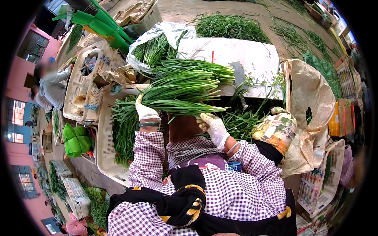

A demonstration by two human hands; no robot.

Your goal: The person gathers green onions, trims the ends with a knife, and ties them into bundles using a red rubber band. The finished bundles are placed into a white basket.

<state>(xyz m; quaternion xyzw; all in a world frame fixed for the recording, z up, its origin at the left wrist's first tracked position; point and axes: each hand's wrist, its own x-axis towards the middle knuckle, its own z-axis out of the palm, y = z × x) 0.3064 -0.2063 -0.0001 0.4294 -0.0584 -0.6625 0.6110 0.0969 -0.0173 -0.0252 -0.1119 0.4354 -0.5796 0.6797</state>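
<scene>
My left hand (145, 111), in a white glove, grips a large bunch of garlic chives (183, 88) near its leafy end. The pale stem ends fan out to the right, over the near edge of a white board (257, 59). My right hand (214, 128), also gloved, has thumb and curled fingers pinched at the bunch's lower edge, near the stem ends. Another pile of chives (195, 66) lies just beyond, on the board. A broad-bladed knife (237, 73) rests there, its handle (244, 103) pointing towards me.
To my left stands a plastic crate (103, 147) holding chives (124, 132). A clear plastic bag (138, 47) of chives sits behind. Loose leaves (239, 124) lie below the board. A sack-lined crate (307, 88) stands right. Chives (230, 26) cover floor beyond; a person (53, 82) is far left.
</scene>
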